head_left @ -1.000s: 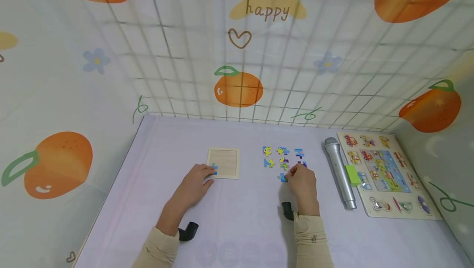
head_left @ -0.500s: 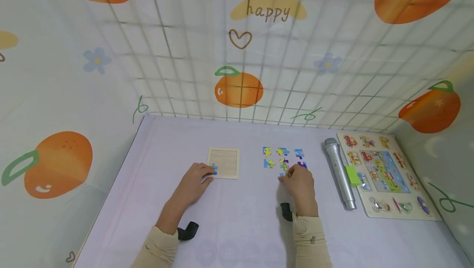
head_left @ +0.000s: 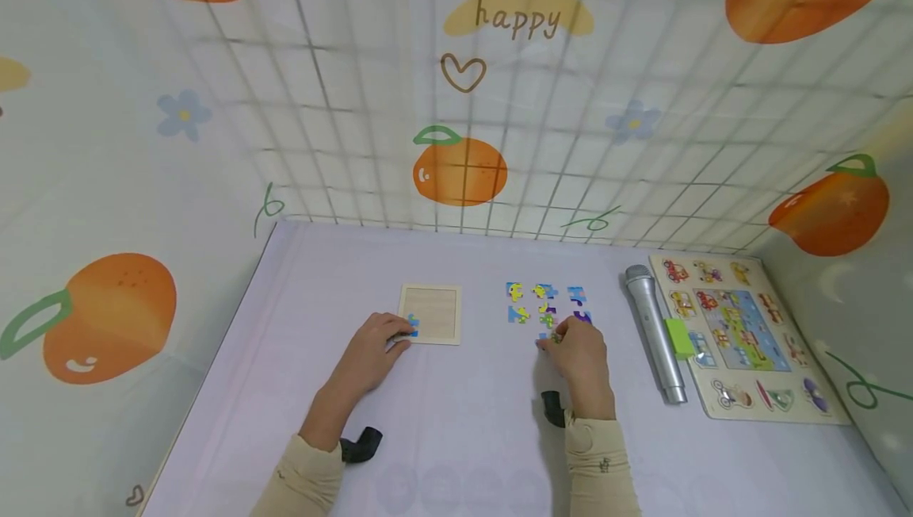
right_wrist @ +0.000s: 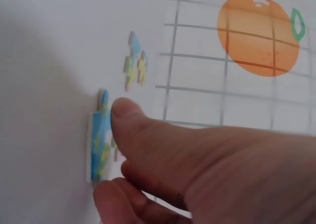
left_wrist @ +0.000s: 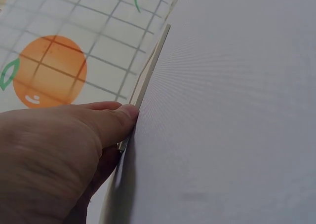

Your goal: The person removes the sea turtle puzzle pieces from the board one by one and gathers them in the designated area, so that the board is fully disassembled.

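In the head view, my left hand [head_left: 371, 349] is at the lower left corner of a square wooden puzzle tray [head_left: 437, 339]. A blue puzzle piece [head_left: 413, 325] lies in that corner. The left wrist view shows my thumb and fingers pinching the tray's edge [left_wrist: 150, 72]. My right hand [head_left: 579, 352] is over the nearest of the loose pieces, its thumb and fingers gripping a blue and yellow puzzle piece [right_wrist: 98, 142] by its edges, flat at the table. Part of that piece is hidden under the fingers. Several more puzzle pieces [head_left: 515, 292] lie just beyond.
Right of the loose pieces lies a silver microphone [head_left: 655, 335], with a bright green block [head_left: 680, 339] beside it. A picture puzzle board [head_left: 777, 402] is at the far right. A black curved object [head_left: 364, 446] shows by the left wrist and another [head_left: 552, 408] by the right wrist.
My right hand has shifted slightly left onto the nearest puzzle piece, covering more of it. The left hand has hardly moved at the tray's corner.
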A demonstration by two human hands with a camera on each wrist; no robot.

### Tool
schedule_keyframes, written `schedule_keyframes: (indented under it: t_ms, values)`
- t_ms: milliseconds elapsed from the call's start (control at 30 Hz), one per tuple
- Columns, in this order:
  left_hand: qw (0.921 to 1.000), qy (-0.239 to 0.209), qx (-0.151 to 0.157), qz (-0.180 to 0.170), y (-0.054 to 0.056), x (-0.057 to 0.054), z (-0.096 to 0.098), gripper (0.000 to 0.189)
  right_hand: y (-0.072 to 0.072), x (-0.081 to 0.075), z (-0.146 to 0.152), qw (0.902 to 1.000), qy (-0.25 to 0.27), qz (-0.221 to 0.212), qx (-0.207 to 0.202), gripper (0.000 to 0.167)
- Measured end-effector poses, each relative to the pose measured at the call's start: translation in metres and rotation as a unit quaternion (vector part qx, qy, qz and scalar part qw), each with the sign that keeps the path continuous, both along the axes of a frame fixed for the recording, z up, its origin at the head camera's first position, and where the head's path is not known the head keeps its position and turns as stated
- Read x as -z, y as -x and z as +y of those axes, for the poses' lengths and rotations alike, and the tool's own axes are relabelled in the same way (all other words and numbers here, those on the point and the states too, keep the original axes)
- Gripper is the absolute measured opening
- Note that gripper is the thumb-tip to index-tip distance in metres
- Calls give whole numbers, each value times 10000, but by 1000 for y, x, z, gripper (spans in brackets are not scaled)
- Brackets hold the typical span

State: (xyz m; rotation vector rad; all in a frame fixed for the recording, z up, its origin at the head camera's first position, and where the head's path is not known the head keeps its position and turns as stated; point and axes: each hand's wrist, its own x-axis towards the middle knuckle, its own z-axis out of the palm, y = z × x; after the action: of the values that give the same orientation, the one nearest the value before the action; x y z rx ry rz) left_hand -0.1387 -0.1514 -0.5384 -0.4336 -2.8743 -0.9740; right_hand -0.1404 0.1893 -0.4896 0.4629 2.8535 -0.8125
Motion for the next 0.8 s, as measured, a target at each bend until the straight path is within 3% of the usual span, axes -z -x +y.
schedule_keyframes:
  t_ms: [167, 433, 800]
  values:
    - [10000, -6, -94, 13, -1, -3, 0, 24, 0, -2, -4, 9999, 58, 116, -64, 33]
    - [9989, 371, -259, -95, 1, -2, -3, 54, 3, -1, -24, 9991, 195, 178, -332, 32]
    - [9981, 472, -263, -297, 1, -3, -4, 59, 14, 6, -82, 9878, 713, 544, -1275, 20]
